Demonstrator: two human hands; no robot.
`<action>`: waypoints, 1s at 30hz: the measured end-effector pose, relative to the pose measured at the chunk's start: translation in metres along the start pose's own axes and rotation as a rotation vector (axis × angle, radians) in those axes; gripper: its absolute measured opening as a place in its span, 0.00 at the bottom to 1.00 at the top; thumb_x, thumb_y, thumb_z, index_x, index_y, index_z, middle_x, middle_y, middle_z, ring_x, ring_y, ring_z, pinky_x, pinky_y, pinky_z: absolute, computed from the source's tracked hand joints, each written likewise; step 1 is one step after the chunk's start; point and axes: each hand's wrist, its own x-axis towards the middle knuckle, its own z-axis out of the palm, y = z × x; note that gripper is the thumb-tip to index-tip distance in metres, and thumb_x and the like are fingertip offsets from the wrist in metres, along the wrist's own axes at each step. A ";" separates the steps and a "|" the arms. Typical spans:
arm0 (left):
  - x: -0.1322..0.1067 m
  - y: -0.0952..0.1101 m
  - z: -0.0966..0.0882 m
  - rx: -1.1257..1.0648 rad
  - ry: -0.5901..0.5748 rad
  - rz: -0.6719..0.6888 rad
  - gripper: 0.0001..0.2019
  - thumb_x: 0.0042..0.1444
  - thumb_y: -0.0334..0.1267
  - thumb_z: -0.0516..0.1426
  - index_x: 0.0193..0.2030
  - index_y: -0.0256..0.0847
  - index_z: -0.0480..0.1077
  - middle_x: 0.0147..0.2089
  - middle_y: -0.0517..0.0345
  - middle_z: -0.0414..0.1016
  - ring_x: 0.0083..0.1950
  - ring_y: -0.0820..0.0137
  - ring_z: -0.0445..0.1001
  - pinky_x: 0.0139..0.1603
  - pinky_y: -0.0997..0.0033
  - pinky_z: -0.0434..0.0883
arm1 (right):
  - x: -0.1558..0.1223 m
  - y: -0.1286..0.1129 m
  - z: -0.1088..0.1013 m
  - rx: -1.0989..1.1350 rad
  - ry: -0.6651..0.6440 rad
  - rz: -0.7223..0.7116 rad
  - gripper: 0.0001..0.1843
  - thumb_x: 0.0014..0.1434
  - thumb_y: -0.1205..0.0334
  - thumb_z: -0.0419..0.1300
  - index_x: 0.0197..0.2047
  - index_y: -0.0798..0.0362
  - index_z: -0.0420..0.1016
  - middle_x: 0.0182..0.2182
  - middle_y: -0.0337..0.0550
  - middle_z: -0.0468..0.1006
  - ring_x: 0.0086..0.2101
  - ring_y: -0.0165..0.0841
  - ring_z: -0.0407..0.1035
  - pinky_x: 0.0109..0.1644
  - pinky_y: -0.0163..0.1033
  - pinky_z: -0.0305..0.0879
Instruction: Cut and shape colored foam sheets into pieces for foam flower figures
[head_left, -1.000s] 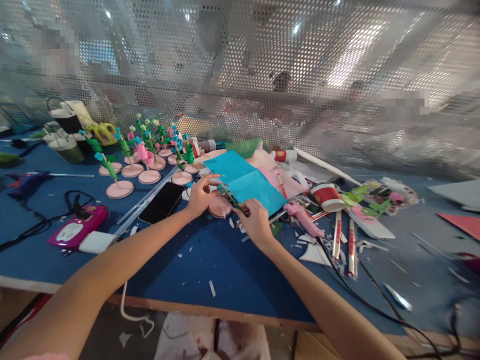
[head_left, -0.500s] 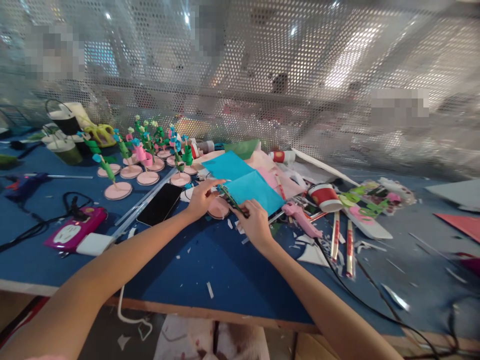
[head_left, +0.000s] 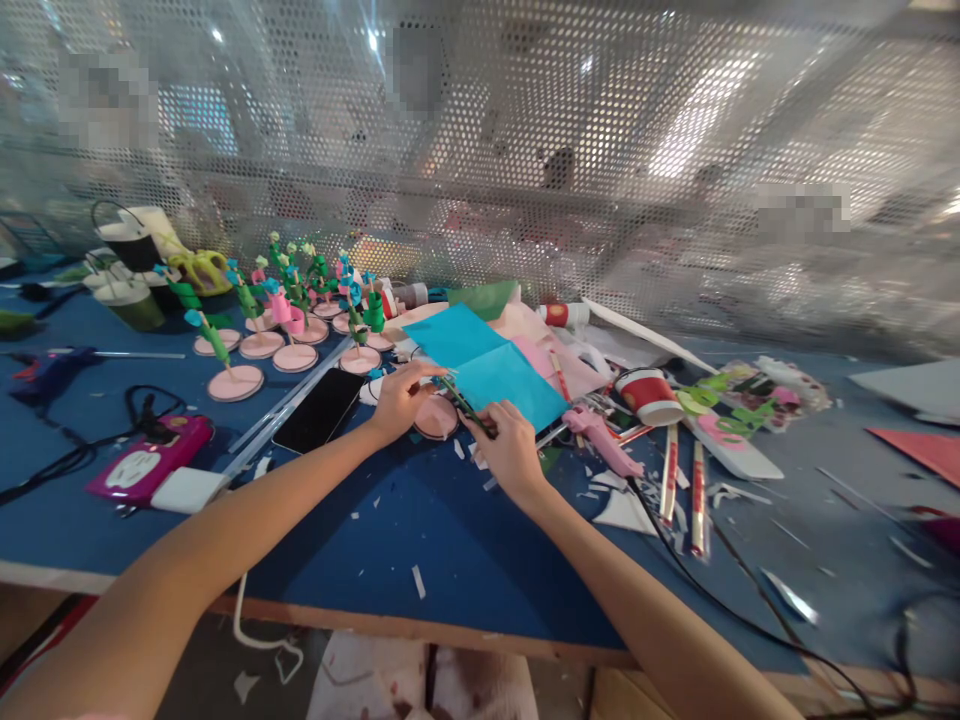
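Note:
My right hand [head_left: 510,445] is closed around a slim dark green tool [head_left: 469,408], whose exact kind I cannot make out. It slants up and left toward my left hand [head_left: 405,400]. That hand is pinched near the tool's far end, and what its fingertips hold is too small to name. Below the tool, between the hands, lies a pink disc [head_left: 436,417]. Blue paper sheets [head_left: 517,383] lie just beyond my fingers. A black phone [head_left: 319,410] rests under my left wrist's far side.
Several small paper flowers on pink discs [head_left: 235,383] stand at the back left. A pink glue gun [head_left: 604,440] with a black cord, a red-and-white paper cup [head_left: 649,396] and paper scraps lie to the right. A magenta power strip [head_left: 154,458] is at left; perforated metal sheeting [head_left: 487,150] rises behind.
Both hands stay almost in place. The tool has tilted slightly, and my left fingers have shifted a little around its far end.

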 end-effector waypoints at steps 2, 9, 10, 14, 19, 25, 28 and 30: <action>0.000 0.000 0.000 -0.006 0.011 0.002 0.09 0.51 0.28 0.56 0.39 0.40 0.74 0.36 0.56 0.76 0.23 0.77 0.61 0.27 0.76 0.62 | 0.000 0.000 0.000 -0.001 -0.001 -0.005 0.11 0.55 0.62 0.58 0.22 0.51 0.62 0.23 0.38 0.64 0.24 0.30 0.61 0.28 0.35 0.58; -0.001 -0.003 0.001 0.003 0.041 -0.053 0.18 0.52 0.31 0.56 0.51 0.45 0.70 0.36 0.57 0.76 0.20 0.80 0.55 0.24 0.78 0.61 | -0.001 0.003 0.002 -0.004 0.023 -0.024 0.13 0.56 0.58 0.56 0.22 0.52 0.63 0.22 0.38 0.64 0.24 0.30 0.61 0.28 0.35 0.59; -0.001 -0.003 0.001 -0.001 0.042 -0.058 0.18 0.52 0.31 0.56 0.51 0.45 0.70 0.36 0.57 0.76 0.20 0.80 0.54 0.24 0.78 0.61 | -0.001 0.003 0.002 -0.004 0.027 -0.023 0.14 0.56 0.57 0.56 0.22 0.52 0.63 0.22 0.38 0.64 0.23 0.30 0.61 0.28 0.35 0.59; -0.001 -0.001 0.001 -0.048 0.009 -0.132 0.21 0.50 0.32 0.59 0.52 0.44 0.68 0.39 0.55 0.77 0.21 0.80 0.54 0.23 0.78 0.59 | 0.000 0.002 0.001 0.018 0.042 0.009 0.15 0.56 0.56 0.56 0.21 0.52 0.63 0.21 0.38 0.64 0.23 0.30 0.62 0.28 0.35 0.60; 0.010 -0.001 -0.005 0.028 0.003 -0.232 0.26 0.43 0.31 0.64 0.52 0.41 0.67 0.42 0.54 0.76 0.21 0.80 0.56 0.23 0.77 0.60 | 0.002 -0.003 -0.003 0.183 0.065 0.156 0.17 0.52 0.51 0.59 0.20 0.52 0.63 0.21 0.38 0.64 0.22 0.30 0.65 0.26 0.35 0.63; 0.035 0.000 -0.027 0.206 0.076 -0.376 0.02 0.44 0.30 0.62 0.26 0.37 0.73 0.30 0.56 0.77 0.26 0.74 0.68 0.30 0.74 0.65 | 0.007 -0.007 -0.005 0.625 0.039 0.522 0.21 0.42 0.44 0.64 0.26 0.53 0.66 0.17 0.35 0.68 0.18 0.34 0.71 0.19 0.35 0.64; 0.045 0.005 -0.035 0.172 0.058 -0.356 0.03 0.48 0.31 0.59 0.26 0.37 0.74 0.28 0.55 0.77 0.29 0.71 0.72 0.30 0.73 0.67 | 0.010 -0.010 -0.007 0.734 0.073 0.552 0.21 0.37 0.45 0.67 0.24 0.54 0.67 0.17 0.34 0.70 0.20 0.34 0.72 0.25 0.36 0.70; 0.049 0.009 -0.038 0.162 0.055 -0.330 0.05 0.50 0.32 0.57 0.29 0.36 0.75 0.29 0.54 0.78 0.30 0.70 0.73 0.30 0.73 0.67 | 0.011 -0.013 -0.008 0.787 0.073 0.556 0.21 0.35 0.46 0.68 0.23 0.54 0.68 0.17 0.35 0.71 0.21 0.33 0.73 0.28 0.36 0.71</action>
